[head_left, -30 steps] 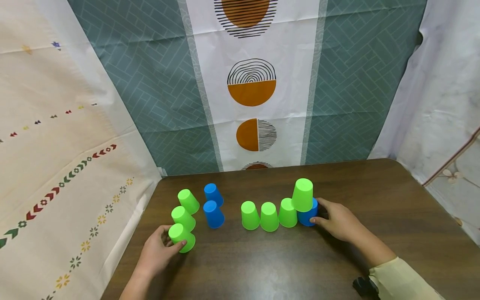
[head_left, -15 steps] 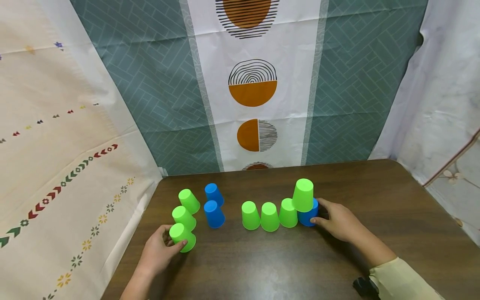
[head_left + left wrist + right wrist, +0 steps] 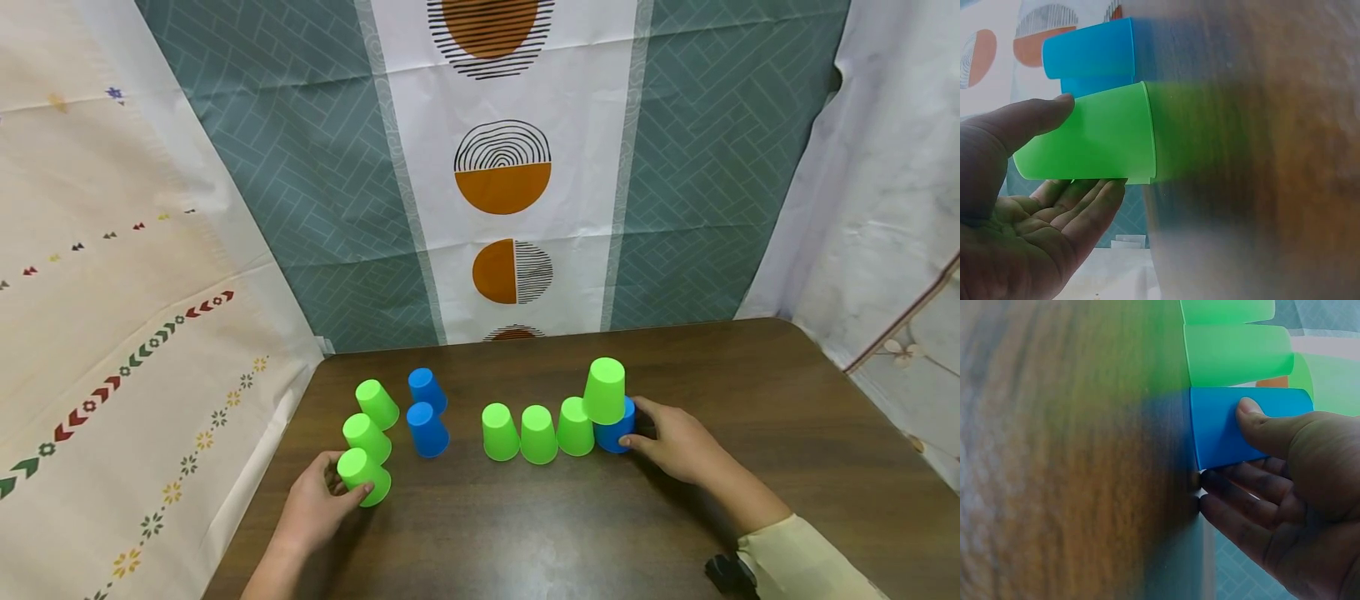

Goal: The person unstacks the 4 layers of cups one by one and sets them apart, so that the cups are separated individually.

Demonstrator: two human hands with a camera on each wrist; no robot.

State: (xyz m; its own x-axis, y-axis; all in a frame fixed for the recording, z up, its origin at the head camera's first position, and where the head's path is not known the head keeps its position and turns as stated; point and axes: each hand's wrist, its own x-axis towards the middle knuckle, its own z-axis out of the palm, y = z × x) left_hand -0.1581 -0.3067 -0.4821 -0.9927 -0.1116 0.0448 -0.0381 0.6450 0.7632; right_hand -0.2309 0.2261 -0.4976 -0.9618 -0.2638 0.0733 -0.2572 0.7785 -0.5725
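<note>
At the near end of a left-hand column of three upside-down green cups, my left hand holds the closest green cup. In the left wrist view its thumb lies along one side of the green cup, fingers along the other. My right hand grips an upside-down blue cup at the right end of a row. The thumb presses the face of that blue cup in the right wrist view, fingers behind it. Another green cup sits on top, bridging the blue cup and the neighbouring green cup.
Two more green cups, one left and one right, continue the row leftward. Two blue cups, a far one and a nearer one, stand beside the left column. The brown table ends at a patterned cloth behind.
</note>
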